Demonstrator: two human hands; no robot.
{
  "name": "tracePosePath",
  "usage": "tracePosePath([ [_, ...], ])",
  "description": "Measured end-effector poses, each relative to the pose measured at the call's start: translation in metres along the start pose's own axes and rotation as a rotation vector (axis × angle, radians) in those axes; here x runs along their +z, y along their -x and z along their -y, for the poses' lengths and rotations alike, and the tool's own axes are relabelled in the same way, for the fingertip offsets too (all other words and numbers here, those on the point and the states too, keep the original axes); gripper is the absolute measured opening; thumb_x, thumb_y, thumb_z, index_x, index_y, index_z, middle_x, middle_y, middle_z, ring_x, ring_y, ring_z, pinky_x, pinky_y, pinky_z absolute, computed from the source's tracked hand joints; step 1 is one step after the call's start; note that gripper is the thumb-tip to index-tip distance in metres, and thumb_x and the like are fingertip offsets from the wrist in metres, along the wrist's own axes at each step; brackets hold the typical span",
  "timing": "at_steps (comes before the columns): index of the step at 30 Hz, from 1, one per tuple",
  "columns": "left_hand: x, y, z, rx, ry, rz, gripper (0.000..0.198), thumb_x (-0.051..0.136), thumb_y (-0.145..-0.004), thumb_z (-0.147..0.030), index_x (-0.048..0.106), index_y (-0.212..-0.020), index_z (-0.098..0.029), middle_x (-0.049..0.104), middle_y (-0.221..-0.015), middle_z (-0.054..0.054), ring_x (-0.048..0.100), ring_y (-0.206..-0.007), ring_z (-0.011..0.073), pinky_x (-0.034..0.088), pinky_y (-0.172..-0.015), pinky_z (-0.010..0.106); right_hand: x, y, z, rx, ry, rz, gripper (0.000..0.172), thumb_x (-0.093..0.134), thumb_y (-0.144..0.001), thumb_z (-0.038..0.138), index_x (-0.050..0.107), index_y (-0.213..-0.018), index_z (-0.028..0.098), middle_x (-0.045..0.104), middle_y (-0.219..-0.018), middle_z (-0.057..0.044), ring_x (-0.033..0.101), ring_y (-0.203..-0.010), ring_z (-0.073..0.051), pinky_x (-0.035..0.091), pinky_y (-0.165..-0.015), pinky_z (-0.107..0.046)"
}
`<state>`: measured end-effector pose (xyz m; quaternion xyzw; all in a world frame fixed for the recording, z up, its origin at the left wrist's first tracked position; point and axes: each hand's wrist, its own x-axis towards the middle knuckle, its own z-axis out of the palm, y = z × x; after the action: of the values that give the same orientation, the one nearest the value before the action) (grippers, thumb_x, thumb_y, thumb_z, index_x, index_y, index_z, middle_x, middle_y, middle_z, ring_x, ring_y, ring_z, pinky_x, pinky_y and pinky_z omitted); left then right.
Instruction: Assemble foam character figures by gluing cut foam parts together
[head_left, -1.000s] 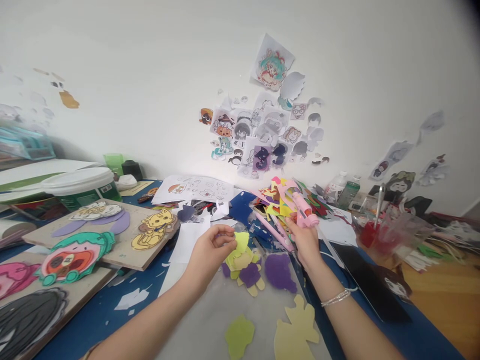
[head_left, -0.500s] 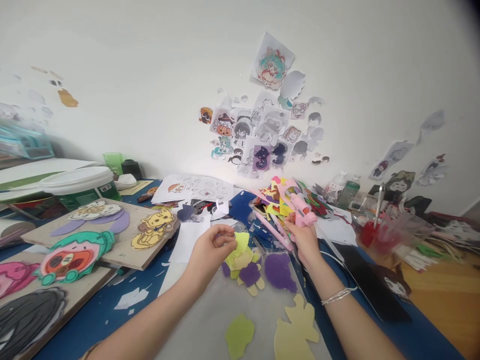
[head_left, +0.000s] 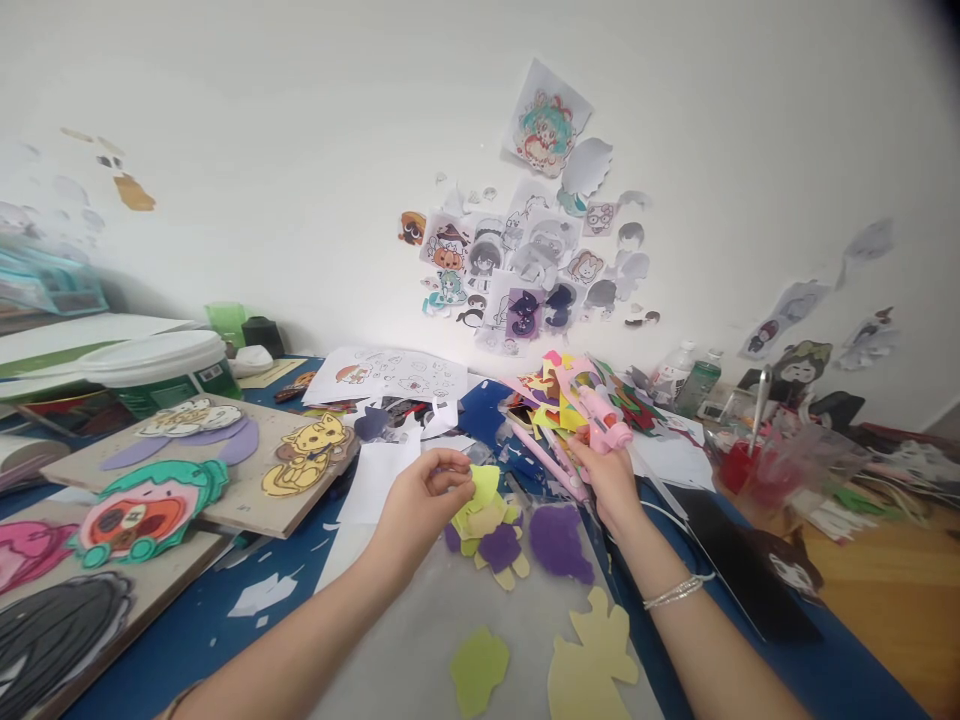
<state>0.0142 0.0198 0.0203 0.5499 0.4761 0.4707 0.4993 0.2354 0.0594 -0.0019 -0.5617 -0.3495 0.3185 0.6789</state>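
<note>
Between thumb and fingers, my left hand (head_left: 424, 505) pinches a small yellow-green cut piece (head_left: 484, 483). The piece is just above a layered cut-out figure (head_left: 487, 535) in yellow, green and purple; whether they touch is unclear. My right hand (head_left: 609, 485) is closed on a pink glue gun (head_left: 604, 425), raised beside the scraps; its handle is mostly hidden by the fingers. A purple cut-out (head_left: 561, 543) lies right of the figure. Nearer me on the translucent grey sheet (head_left: 390, 650) are a green piece (head_left: 480, 672) and a pale yellow animal-shaped piece (head_left: 596, 660).
Colourful scraps (head_left: 559, 385) pile up at the back, with a pink pen-like tool (head_left: 551, 455) below. Boards (head_left: 262, 510) carrying finished cut-outs stand at left, near a white-lidded tub (head_left: 157, 360). A black slab (head_left: 750, 570) and a cup of red liquid (head_left: 739, 470) are at right.
</note>
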Motion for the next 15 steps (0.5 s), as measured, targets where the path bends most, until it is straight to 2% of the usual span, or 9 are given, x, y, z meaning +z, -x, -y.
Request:
tracePosePath([
  [9,0.0012,0.0012,-0.0029,-0.007,-0.002,-0.014,0.028,0.064,-0.06,-0.036,0.054,-0.08,-0.02,0.062,-0.07,0.002,0.062,-0.074,0.0198,0.044,-0.062,0.027,-0.0011,-0.0016,-0.0002,0.0,0.034,-0.01,0.032,0.072,-0.051,0.029,0.055,-0.075,0.017,0.058,-0.063,0.004,0.052,-0.049,-0.01,0.039,-0.041,-0.021],
  [15,0.0012,0.0013,-0.0028,-0.001,0.012,-0.026,0.028,0.065,-0.058,-0.036,0.055,-0.079,-0.019,0.063,-0.068,0.002,0.063,-0.073,0.0206,0.045,-0.06,0.027,-0.0001,-0.0009,0.0029,-0.045,0.017,-0.003,0.03,0.07,-0.052,0.03,0.057,-0.075,0.016,0.056,-0.055,0.004,0.046,-0.041,-0.008,0.033,-0.036,-0.019],
])
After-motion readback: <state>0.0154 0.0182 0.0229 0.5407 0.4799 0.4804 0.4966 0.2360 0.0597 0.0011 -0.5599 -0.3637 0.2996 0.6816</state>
